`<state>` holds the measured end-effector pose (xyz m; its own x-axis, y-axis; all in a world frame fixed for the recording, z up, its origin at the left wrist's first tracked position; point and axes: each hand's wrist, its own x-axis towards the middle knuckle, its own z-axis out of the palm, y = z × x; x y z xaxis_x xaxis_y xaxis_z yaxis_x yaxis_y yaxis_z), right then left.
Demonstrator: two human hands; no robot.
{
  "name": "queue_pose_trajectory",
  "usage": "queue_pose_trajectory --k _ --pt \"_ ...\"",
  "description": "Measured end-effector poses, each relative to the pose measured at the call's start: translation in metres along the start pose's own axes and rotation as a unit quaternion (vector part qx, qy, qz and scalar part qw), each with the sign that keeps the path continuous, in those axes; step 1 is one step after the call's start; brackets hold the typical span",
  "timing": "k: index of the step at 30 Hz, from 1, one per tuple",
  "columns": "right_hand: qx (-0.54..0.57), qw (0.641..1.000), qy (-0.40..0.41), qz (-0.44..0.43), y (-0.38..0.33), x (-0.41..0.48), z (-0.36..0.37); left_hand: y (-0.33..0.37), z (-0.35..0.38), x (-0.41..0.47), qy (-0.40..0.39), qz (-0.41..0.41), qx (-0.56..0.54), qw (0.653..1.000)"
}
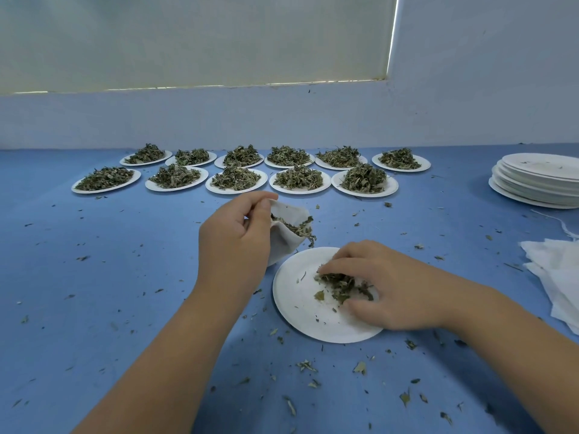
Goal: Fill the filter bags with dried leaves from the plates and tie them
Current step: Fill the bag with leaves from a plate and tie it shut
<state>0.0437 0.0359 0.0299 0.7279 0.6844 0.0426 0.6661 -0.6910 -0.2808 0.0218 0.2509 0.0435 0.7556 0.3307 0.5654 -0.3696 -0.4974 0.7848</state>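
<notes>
On the round white paper plate [300, 311], right hand [391, 289] should bunch its clutched dried green leaves [340, 285] tightly, left hand [235, 233] pinching white cloth bag [286, 242] open.

Matt white paper plate [294, 308], thin white cloth filter bag [286, 242] — dry, crumbly leaves [340, 285], smooth blue tabletop [109, 277]

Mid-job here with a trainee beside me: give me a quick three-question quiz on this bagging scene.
1. True or false: the left hand holds the filter bag with its mouth open.
2. The right hand gathers dried leaves from: A) the near plate; B) a metal bowl; C) a cardboard box.
3. How many heaped plates wait in the two rows behind?
Key: 1 true; 2 A; 3 eleven.
</notes>
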Motion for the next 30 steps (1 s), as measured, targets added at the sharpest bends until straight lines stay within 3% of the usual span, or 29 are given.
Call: queue_pose_trajectory --k 26,30 --pt "-0.051 0.997 0.047 0.02 -0.019 0.007 0.009 -0.004 0.005 -0.004 -0.022 0.055 0.055 0.997" --pt "0.034 0.994 0.097 0.039 -0.021 0.006 0.005 -0.004 0.005 -0.004 -0.021 0.057 0.057 0.997"
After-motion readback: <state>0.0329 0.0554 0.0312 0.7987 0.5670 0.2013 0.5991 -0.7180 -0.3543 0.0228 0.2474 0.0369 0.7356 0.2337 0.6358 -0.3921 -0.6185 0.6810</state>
